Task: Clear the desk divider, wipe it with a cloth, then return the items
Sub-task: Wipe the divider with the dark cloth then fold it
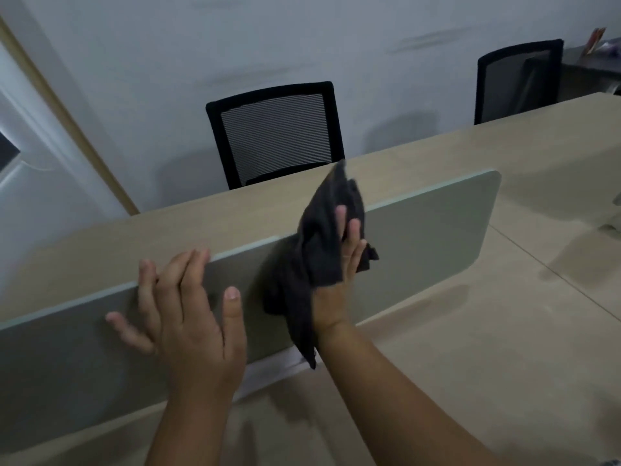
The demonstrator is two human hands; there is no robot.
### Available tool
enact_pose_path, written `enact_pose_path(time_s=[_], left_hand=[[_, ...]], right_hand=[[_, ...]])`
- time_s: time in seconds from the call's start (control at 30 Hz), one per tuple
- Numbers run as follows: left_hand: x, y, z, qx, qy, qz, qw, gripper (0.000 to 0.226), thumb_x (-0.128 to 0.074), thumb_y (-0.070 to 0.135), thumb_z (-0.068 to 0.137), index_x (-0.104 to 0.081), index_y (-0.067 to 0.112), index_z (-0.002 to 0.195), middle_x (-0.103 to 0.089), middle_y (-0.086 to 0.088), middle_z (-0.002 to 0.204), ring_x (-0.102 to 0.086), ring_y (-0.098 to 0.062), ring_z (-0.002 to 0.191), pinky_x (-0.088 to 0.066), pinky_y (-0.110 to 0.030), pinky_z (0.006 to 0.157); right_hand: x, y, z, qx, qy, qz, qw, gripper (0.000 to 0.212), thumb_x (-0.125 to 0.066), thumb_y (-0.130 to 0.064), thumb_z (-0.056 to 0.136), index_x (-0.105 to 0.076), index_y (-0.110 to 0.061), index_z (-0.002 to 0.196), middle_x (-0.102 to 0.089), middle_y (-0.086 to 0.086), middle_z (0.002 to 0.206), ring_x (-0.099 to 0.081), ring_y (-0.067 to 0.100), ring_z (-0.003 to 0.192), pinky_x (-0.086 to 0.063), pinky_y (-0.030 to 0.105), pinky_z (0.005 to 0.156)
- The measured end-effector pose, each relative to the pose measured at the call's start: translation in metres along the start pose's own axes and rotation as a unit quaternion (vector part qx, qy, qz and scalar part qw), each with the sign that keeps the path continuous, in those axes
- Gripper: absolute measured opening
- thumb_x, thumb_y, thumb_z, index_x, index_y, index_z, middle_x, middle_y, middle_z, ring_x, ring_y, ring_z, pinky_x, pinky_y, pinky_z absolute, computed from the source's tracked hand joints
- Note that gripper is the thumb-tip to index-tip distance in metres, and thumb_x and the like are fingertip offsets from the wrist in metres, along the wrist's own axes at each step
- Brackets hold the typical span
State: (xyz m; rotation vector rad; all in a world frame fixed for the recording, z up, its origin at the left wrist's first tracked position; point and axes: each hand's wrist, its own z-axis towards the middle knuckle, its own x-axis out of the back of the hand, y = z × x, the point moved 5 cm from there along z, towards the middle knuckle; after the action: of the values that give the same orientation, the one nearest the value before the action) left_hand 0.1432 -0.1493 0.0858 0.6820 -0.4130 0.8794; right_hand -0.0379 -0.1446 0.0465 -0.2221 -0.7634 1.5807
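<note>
The right hand (pixel 339 274) grips a dark cloth (pixel 319 250), bunched under its fingers against the grey divider (pixel 430 227). The left hand (pixel 191 317), fingers spread, rests on the divider's top edge, left of the cloth.

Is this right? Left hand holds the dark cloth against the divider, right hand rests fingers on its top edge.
Hands are swapped. In the head view the right hand holds the dark cloth against the divider, while the left hand rests fingers on its top edge.

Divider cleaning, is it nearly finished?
Clearing looks done: nothing sits on the divider. Wiping is in hand: the right hand presses a dark cloth against it while the left hand steadies its top edge. Returning items remains; none are visible.
</note>
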Motion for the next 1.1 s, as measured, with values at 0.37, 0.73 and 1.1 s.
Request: enact_pose_path(time_s=[0.37,0.73,1.1], left_hand=[[0.034,-0.056,0.002,0.036,-0.027,0.022,0.999,0.053,-0.033,0.043,0.094,-0.046,0.02,0.139,-0.044,0.0,0.148,-0.018,-0.021,0.148,0.002,-0.062,0.112],[0.077,-0.134,0.003,0.122,-0.025,0.05,0.991,0.056,-0.032,0.045,0.094,-0.034,0.026,0.146,-0.027,0.007,0.158,-0.01,-0.019,0.151,0.004,-0.054,0.116],[0.097,-0.181,-0.005,0.158,-0.02,0.025,0.987,0.057,-0.024,0.051,0.095,-0.023,0.035,0.15,-0.012,0.014,0.162,-0.004,-0.011,0.151,0.001,-0.051,0.117]], right_hand=[[0.003,-0.005,-0.036,0.09,-0.071,-0.026,0.993,0.075,-0.032,-0.031,0.086,0.007,-0.032,0.151,0.024,-0.01,0.158,0.023,0.018,0.145,0.016,0.039,0.117],[-0.049,-0.059,-0.128,0.437,-0.142,-0.167,0.873,0.076,-0.058,-0.04,0.082,-0.022,-0.036,0.149,-0.012,-0.011,0.16,-0.008,0.013,0.149,-0.009,0.037,0.115],[-0.08,-0.181,-0.12,0.423,-0.063,-0.078,0.9,0.059,-0.047,-0.022,0.089,-0.034,-0.031,0.146,-0.015,-0.007,0.158,-0.004,0.02,0.149,0.002,0.039,0.119]])
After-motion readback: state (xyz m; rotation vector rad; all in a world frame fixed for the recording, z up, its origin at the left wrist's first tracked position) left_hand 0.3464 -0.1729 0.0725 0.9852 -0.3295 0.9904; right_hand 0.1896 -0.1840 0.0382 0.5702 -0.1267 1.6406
